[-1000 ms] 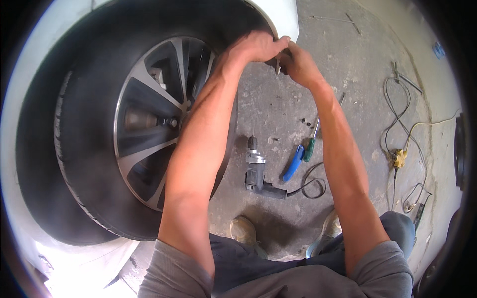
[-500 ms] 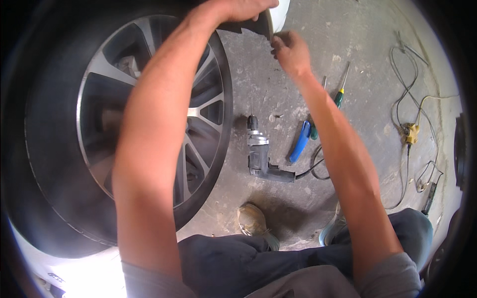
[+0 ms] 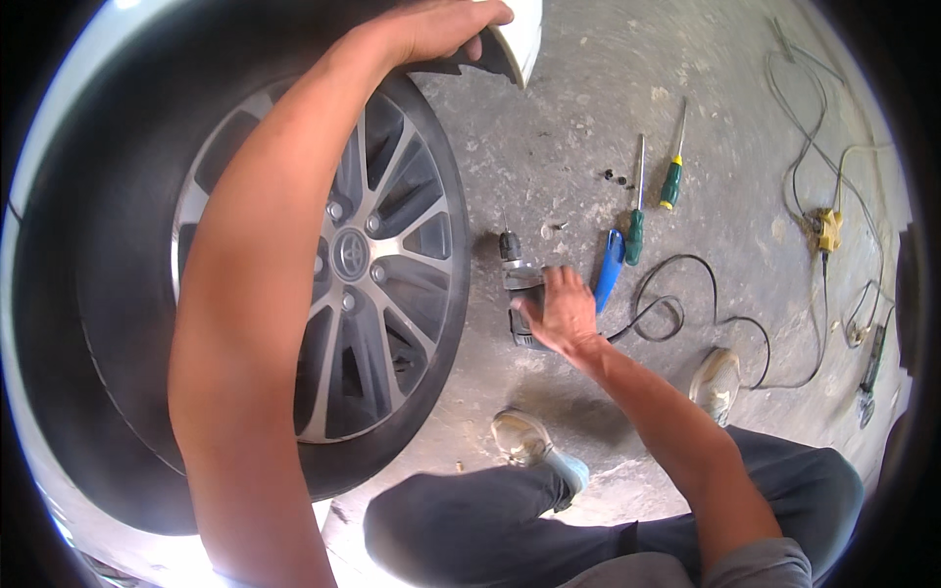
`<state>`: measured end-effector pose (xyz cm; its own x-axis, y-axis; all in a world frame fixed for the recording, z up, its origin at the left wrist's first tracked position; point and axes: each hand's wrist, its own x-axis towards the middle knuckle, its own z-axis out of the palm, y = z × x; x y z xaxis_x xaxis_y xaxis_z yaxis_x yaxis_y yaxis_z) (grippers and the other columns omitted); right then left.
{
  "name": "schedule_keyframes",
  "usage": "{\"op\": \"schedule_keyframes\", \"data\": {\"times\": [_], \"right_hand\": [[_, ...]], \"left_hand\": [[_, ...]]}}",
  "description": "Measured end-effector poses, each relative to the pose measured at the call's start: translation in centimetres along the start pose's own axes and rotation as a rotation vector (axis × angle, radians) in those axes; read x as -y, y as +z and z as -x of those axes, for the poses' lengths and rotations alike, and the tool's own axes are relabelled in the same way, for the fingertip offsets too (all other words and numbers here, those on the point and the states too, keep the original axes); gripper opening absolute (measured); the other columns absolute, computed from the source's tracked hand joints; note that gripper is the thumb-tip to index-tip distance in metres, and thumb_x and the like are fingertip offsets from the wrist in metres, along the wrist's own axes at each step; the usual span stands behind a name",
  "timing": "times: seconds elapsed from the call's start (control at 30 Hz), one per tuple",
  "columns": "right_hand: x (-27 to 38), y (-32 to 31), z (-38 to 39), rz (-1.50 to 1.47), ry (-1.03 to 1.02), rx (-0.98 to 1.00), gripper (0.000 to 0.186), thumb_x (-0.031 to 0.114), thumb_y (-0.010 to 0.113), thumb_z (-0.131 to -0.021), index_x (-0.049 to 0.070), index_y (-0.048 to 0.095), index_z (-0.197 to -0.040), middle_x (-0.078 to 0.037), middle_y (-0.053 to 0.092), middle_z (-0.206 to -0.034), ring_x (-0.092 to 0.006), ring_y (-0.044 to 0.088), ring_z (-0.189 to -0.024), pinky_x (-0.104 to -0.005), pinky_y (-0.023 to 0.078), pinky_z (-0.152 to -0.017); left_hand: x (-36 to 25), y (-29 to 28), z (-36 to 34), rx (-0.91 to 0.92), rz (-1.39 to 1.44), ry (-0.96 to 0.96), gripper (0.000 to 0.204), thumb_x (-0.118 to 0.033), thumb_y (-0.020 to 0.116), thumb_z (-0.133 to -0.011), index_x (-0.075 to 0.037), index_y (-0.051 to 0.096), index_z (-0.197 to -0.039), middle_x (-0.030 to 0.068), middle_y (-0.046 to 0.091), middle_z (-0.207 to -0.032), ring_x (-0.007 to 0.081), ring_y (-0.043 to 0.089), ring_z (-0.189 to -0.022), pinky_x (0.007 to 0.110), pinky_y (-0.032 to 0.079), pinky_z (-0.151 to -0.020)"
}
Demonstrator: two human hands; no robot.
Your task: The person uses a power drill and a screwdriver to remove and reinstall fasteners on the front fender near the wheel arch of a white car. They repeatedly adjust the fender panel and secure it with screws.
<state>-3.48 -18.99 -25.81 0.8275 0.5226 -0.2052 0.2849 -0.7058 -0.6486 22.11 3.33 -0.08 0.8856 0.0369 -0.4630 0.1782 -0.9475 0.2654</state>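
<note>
At the top, my left hand (image 3: 446, 29) grips the edge of a white car body panel (image 3: 521, 39), its thumb under the edge beside a dark liner. A grey and black corded power drill (image 3: 522, 279) lies on the floor, its thin bit pointing away from me. My right hand (image 3: 564, 312) is over the drill's handle with fingers stretched and thumb apart; it hides part of the drill, and I cannot tell whether it touches. Just right of that hand lies a blue curved tool (image 3: 610, 267). My left arm crosses in front of the car wheel (image 3: 350, 257).
Two green-handled screwdrivers (image 3: 635, 230) lie right of the drill, near small black pieces (image 3: 616, 177) and a small screw-like piece (image 3: 562, 226). The drill's black cord (image 3: 716, 289) loops across the concrete floor toward a yellow connector (image 3: 829, 231). My shoes (image 3: 522, 436) are below.
My right hand has let go of the panel edge and come down toward me to the drill. My left hand stays on the panel. The view has shifted, showing more of the wheel.
</note>
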Motion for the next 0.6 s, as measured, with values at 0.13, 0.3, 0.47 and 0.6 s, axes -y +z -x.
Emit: {"op": "schedule_keyframes", "data": {"times": [0.13, 0.3, 0.47, 0.6], "right_hand": [[2.5, -4.5, -6.6, -0.272, 0.095, -0.505, 0.053, 0.037, 0.071, -0.09, 0.0, 0.054, -0.124, -0.021, 0.06, -0.108, -0.0396, 0.06, -0.103, -0.0474, 0.052, -0.084], [9.7, -15.0, -17.2, -0.271, 0.092, -0.729, 0.062, 0.039, 0.073, -0.089, 0.0, 0.052, -0.132, -0.02, 0.064, -0.114, -0.037, 0.061, -0.109, -0.0464, 0.052, -0.089], [10.6, -17.5, -21.0, -0.192, -0.007, -0.8, 0.042, 0.028, 0.072, -0.085, 0.005, 0.058, -0.116, -0.018, 0.066, -0.112, -0.038, 0.065, -0.103, -0.0488, 0.054, -0.086], [10.7, -16.9, -21.5, -0.156, 0.01, -0.812, 0.034, 0.03, 0.071, -0.084, 0.006, 0.063, -0.107, -0.017, 0.068, -0.101, -0.0385, 0.067, -0.095, -0.0484, 0.055, -0.083]], "left_hand": [[-0.6, 0.7, 0.8, -0.114, 0.015, 0.021, 0.066, -0.07, 0.05, -0.086, -0.007, 0.07, -0.075, 0.0053, 0.059, -0.077, 0.0169, 0.048, -0.074, 0.03, 0.039, -0.082], [2.0, -0.4, -0.5, 0.006, 0.013, 0.002, 0.065, -0.069, 0.049, -0.087, -0.008, 0.071, -0.099, 0.0057, 0.064, -0.089, 0.0169, 0.052, -0.087, 0.031, 0.04, -0.091], [-0.2, 0.5, -0.4, -0.04, 0.057, 0.126, 0.062, -0.064, 0.047, -0.091, -0.011, 0.067, -0.118, 0.005, 0.062, -0.09, 0.0167, 0.052, -0.091, 0.031, 0.04, -0.089], [1.0, 0.0, -1.2, -0.023, -0.024, 0.081, 0.061, -0.065, 0.045, -0.092, -0.014, 0.07, -0.113, 0.0033, 0.062, -0.089, 0.0156, 0.05, -0.084, 0.031, 0.039, -0.082]]}}
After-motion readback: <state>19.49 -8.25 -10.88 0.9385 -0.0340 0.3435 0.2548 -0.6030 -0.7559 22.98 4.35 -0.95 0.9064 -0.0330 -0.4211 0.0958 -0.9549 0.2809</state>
